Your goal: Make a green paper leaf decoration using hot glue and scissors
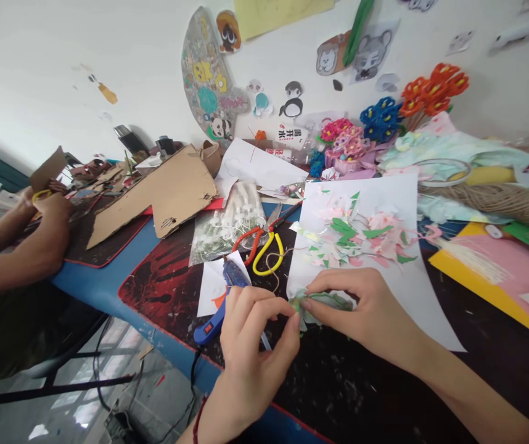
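Note:
Over the dark mat, a small pale green crumpled piece (333,300), paper or cloth, is pinched between thumb and forefinger of my right hand (370,308). My left hand (253,336) meets its left end, with thumb and forefinger tips closed there. Close behind my left hand lies a blue glue gun (209,328), its nozzle end resting on a small white paper (206,285). Scissors with red and yellow handles (268,254) lie just past it. A white sheet (431,320) bearing pink and green paper scraps (352,231) spreads behind my right hand.
At left, another person's arms (45,237) work over a second mat. Cut cardboard (172,185) and a bag of white stringed pieces (234,216) lie between us. Craft flowers (345,145), twine (509,200) and coloured sheets (491,265) crowd the back and right.

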Available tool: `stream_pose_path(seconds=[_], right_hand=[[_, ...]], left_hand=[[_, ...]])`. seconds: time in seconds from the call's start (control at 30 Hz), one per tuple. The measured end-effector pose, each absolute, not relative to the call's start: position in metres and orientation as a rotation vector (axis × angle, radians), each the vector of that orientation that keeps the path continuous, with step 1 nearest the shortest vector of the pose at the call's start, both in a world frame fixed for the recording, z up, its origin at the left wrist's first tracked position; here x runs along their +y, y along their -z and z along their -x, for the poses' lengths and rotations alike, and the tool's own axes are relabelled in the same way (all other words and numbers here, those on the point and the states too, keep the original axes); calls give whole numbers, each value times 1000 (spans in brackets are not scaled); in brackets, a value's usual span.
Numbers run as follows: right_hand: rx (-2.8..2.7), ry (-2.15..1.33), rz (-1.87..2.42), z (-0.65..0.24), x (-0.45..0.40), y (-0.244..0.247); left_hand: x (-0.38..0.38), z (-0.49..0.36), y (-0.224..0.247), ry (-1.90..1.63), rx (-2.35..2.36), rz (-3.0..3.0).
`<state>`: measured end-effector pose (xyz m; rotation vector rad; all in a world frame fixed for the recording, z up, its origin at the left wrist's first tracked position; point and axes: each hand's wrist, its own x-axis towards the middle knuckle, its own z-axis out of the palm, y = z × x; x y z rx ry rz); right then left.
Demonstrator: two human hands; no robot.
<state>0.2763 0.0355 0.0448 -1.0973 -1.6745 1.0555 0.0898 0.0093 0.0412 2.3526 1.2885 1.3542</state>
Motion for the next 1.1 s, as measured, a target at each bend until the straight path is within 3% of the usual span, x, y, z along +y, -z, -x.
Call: stream_pose_path(seconds=[0.27, 0.4, 0.7, 1.1], right_hand=[[-1643, -1060, 1116, -277, 35, -44], [-1656, -1069, 1085, -277, 35, -47], [-1704, -1113, 1048, -277, 34, -48], [-1709, -1112, 1024, -278, 34, -48]], left_hand=[[8, -85, -40, -1335, 1210, -2500], [15, -81, -39, -1428, 1287, -2237], [24, -83, -39, -1243, 1238, -2049], [13, -88, -37, -1567, 1326, -2155]])
